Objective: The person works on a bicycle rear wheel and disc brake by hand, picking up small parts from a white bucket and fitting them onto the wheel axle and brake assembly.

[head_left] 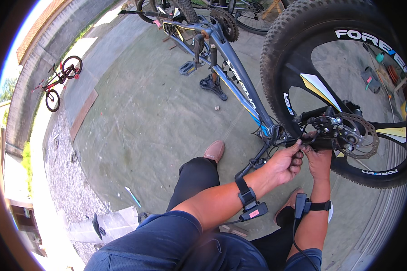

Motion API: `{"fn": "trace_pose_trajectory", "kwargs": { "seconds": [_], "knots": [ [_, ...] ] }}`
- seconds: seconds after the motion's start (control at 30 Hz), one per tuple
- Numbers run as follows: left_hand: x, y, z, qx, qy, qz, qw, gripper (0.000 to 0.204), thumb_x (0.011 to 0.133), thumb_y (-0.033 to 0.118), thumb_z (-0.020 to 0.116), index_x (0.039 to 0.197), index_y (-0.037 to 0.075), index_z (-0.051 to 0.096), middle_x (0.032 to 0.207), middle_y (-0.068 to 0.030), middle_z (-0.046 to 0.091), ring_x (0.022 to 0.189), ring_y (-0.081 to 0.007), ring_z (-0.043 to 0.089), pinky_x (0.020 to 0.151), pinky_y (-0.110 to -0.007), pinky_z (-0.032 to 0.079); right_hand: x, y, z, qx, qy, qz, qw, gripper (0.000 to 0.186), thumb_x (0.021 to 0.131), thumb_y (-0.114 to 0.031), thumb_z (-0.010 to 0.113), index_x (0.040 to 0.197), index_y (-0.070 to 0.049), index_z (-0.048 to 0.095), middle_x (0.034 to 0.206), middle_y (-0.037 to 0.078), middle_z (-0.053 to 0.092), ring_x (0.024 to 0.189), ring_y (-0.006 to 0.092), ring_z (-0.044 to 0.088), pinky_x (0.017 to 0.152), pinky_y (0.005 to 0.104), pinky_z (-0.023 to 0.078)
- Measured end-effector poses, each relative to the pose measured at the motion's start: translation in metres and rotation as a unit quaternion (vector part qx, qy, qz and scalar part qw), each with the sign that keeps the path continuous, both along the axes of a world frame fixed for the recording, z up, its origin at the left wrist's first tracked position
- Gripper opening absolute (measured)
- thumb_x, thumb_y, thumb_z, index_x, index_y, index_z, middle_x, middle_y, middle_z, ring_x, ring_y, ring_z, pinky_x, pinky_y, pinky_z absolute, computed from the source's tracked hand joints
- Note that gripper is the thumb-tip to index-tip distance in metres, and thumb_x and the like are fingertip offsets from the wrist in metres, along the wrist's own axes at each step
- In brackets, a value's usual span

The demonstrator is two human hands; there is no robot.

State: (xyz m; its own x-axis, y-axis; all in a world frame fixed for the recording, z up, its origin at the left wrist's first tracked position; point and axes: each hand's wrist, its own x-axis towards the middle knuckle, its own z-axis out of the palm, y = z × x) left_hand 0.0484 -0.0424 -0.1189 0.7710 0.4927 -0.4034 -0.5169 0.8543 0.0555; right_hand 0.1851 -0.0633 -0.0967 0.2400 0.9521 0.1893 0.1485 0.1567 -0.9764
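A blue-grey bike (239, 83) stands upside down on a green-grey floor (144, 104), its black saddle (214, 88) resting on the surface. It runs from the floor's far edge toward the right side, where the front wheel (274, 67), with a knobbly tyre, rises beside the person. A silver brake disc (371, 139) sits at the wheel's hub.

Both bare hands are at the fork, near the disc. The left hand (286, 165) is narrow, fingers curled and thumb against the forefinger, next to thin black cables (280, 142); whether it grips one, I cannot tell. The right hand (317, 159) is just beside it, reaching up under the fork; its fingertips are partly hidden, so its grip cannot be told.

A brown board (83, 115) lies along the floor's left edge. Beyond that edge stands a small red-and-black bike (58, 84).
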Motion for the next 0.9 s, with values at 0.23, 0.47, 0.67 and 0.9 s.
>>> {"fn": "trace_pose_trajectory", "kwargs": {
  "seconds": [0.23,0.47,0.67,0.9],
  "knots": [
    [0.0,0.002,-0.001,0.008,0.027,0.012,1.0,0.029,0.095,0.039,0.061,0.087,0.011,0.06,0.076,0.0056,0.044,0.059,-0.0048,0.037,0.045,-0.019,0.025,0.004,0.002,-0.012,0.017,0.007,-0.014,1.0,0.035,0.077,0.001,0.077,0.107,0.0,0.059,0.099,0.007,0.066,0.09,0.0143,0.062,0.083,0.0299,0.051],
    [-0.003,0.004,0.001,0.017,0.045,0.024,0.999,0.029,0.094,0.037,0.061,0.084,0.011,0.06,0.075,0.0054,0.045,0.059,-0.0049,0.038,0.045,-0.019,0.026,0.0,0.004,-0.012,0.023,0.001,-0.021,0.999,0.037,0.075,0.003,0.078,0.107,0.0,0.058,0.098,0.006,0.066,0.09,0.0137,0.062,0.082,0.0296,0.052],
    [-0.004,0.005,0.005,0.026,0.051,0.031,0.998,0.029,0.094,0.037,0.061,0.084,0.01,0.06,0.074,0.0053,0.045,0.059,-0.0049,0.038,0.045,-0.019,0.026,0.001,0.005,-0.014,0.041,0.005,-0.026,0.999,0.038,0.074,0.001,0.08,0.106,0.0,0.059,0.096,0.006,0.066,0.087,0.0134,0.062,0.081,0.0289,0.052],
    [-0.006,0.006,0.01,0.024,0.068,0.044,0.996,0.03,0.093,0.036,0.064,0.085,0.008,0.057,0.075,0.0038,0.043,0.058,-0.0058,0.036,0.044,-0.019,0.025,-0.003,0.006,-0.013,0.03,0.002,-0.049,0.998,0.04,0.072,0.005,0.08,0.105,0.0,0.059,0.094,0.007,0.066,0.085,0.014,0.063,0.078,0.0288,0.053]
  ]
}}
